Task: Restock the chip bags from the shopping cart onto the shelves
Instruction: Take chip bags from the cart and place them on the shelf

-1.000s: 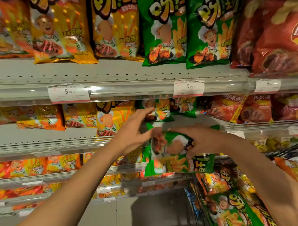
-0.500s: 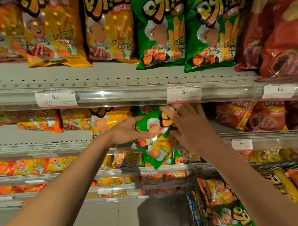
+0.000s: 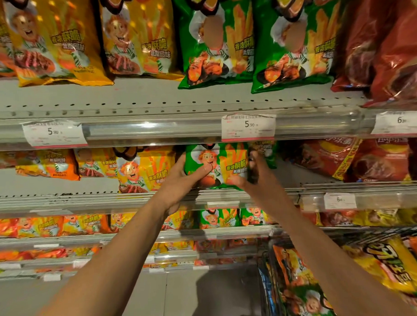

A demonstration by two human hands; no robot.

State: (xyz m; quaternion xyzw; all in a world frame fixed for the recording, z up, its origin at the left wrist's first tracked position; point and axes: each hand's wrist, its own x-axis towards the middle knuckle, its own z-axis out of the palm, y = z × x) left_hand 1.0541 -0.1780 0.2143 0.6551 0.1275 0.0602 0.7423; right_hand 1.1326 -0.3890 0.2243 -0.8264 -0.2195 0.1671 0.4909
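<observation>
Chip bag (image 3: 223, 164), green with a cartoon chef on it, stands upright at the front edge of the second shelf (image 3: 133, 198), held from both sides. The left hand (image 3: 180, 182) grips its left edge, thumb pressed across the front and fingers curled behind. The right hand (image 3: 252, 177) clamps the right edge, though motion blur hides how its fingers lie (only the thumb at the bag's lower right corner reads clearly). Just beside the bag on the left stands a yellow bag (image 3: 144, 170) of the same brand, its bottom at the shelf's front edge.

Grey metal shelving fills the view, each shelf with a perforated deck and a clear plastic price rail along its front edge. On the top shelf (image 3: 153, 98) two green bags (image 3: 257, 40) stand side by side, with two yellow bags to their left and dark red bags (image 3: 388, 45) toward the right end. Three white price tags (image 3: 248, 127) sit in that shelf's rail. Lower shelves carry smaller orange, yellow and green packs. At the bottom right corner, the shopping cart (image 3: 266, 285) holds more bags, too jumbled to count.
</observation>
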